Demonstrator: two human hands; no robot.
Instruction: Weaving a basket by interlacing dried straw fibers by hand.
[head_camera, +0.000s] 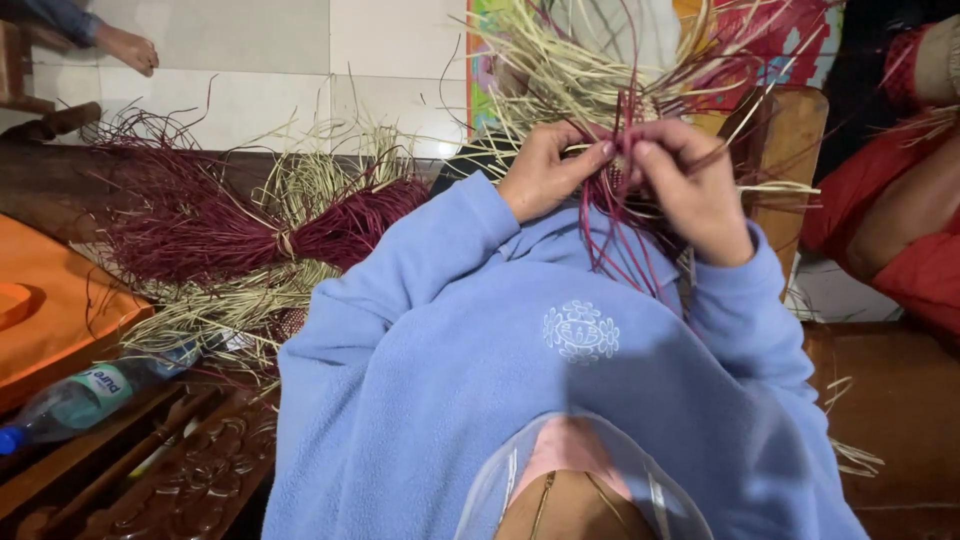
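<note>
Head view: left hand (541, 170) and right hand (690, 185) both pinching maroon straws (612, 215) of weave (590, 70); brittle, may snap if overbent.

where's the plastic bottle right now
The plastic bottle lies on its side at the lower left of the head view, on the carved wooden bench, just below the straw bundle and beside the orange cushion.

The wearer is dressed in a light blue fleece top (470, 350) with long sleeves, the cuffs reaching both wrists. A white, round, flower-like emblem (581, 331) is stitched on the chest. Below it, the open neckline shows a pink inner garment (570, 452) and a thin golden chain (545, 500). Both hands are bare, ungloved, without rings visible.
</note>
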